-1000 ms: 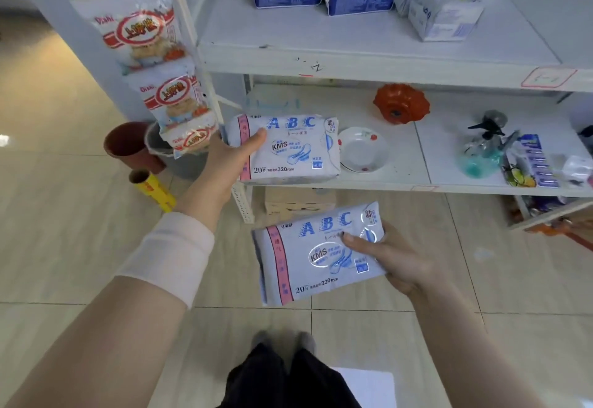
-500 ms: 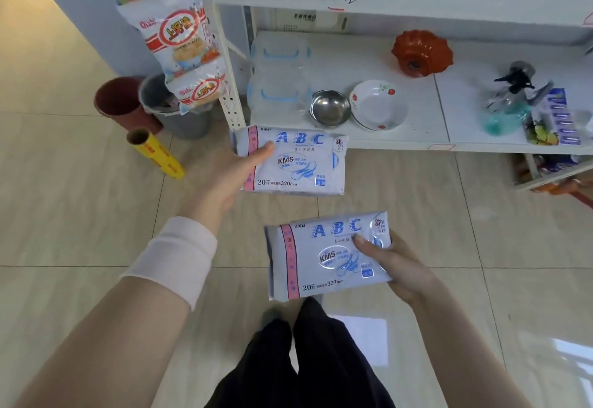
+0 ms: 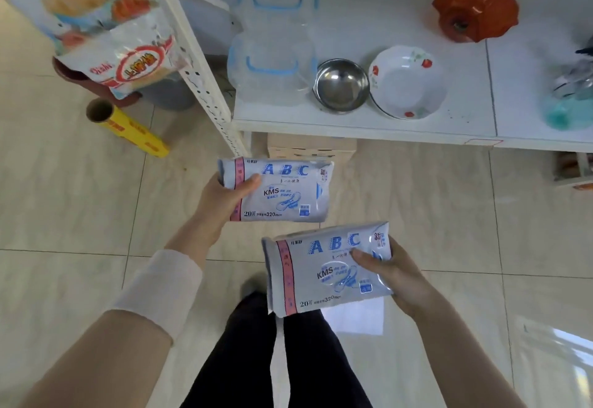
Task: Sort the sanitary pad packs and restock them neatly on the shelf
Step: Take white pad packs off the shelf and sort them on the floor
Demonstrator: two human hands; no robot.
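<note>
I hold two grey-white ABC sanitary pad packs with a pink band, both above the tiled floor in front of the shelf. My left hand (image 3: 221, 197) grips the left end of the farther pack (image 3: 285, 194), thumb on its face. My right hand (image 3: 390, 276) grips the right end of the nearer pack (image 3: 321, 274), which is tilted slightly. The packs do not touch. The white lower shelf (image 3: 369, 126) lies just beyond the farther pack. The upper shelf with other packs is out of view.
On the lower shelf stand clear blue-handled containers (image 3: 272, 54), a steel bowl (image 3: 340, 85), a flowered white bowl (image 3: 407, 81), an orange bowl (image 3: 475, 6) and a spray bottle (image 3: 571, 99). Snack bags (image 3: 122, 57) hang on the shelf post. A yellow roll (image 3: 128, 128) lies on the floor.
Both hands have come down and toward me with their packs, from shelf height to over the floor. The view has tipped downward, so the upper shelf has left the frame.
</note>
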